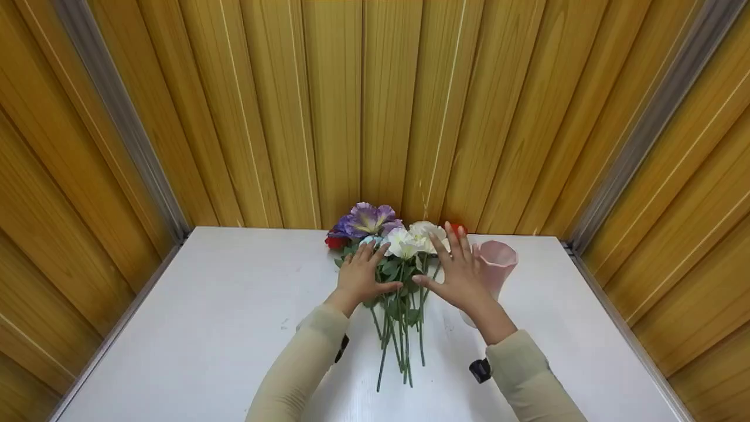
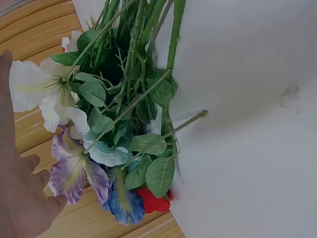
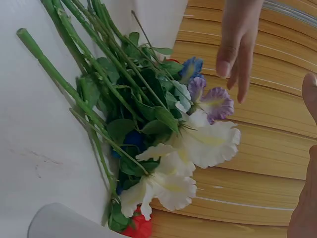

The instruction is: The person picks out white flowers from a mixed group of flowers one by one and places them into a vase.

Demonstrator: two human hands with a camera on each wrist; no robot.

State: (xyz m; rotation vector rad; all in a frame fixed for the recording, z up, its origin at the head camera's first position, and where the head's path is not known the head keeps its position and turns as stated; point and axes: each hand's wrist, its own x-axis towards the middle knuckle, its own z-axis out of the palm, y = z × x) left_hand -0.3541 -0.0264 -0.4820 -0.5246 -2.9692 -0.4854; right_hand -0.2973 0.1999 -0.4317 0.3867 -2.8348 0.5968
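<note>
A bunch of artificial flowers lies on the white table, its green stems (image 1: 404,346) toward the person. Among the blooms are a purple flower (image 1: 369,220), white flowers (image 1: 404,241), a blue flower (image 2: 124,201) and red flowers (image 3: 138,225). My left hand (image 1: 358,280) hovers over the left side of the bunch with fingers spread. Above the right side, my right hand (image 1: 460,281) is spread as well, its thumb toward the left one. Neither hand grips anything. A pink vase (image 1: 498,264) stands just right of the right hand, partly hidden by it.
The white table (image 1: 234,328) ends at a wood-patterned back wall (image 1: 334,117), close behind the blooms. Grey metal posts (image 1: 126,111) mark the corners. In the right wrist view, a pale rounded rim (image 3: 54,218) shows at the bottom.
</note>
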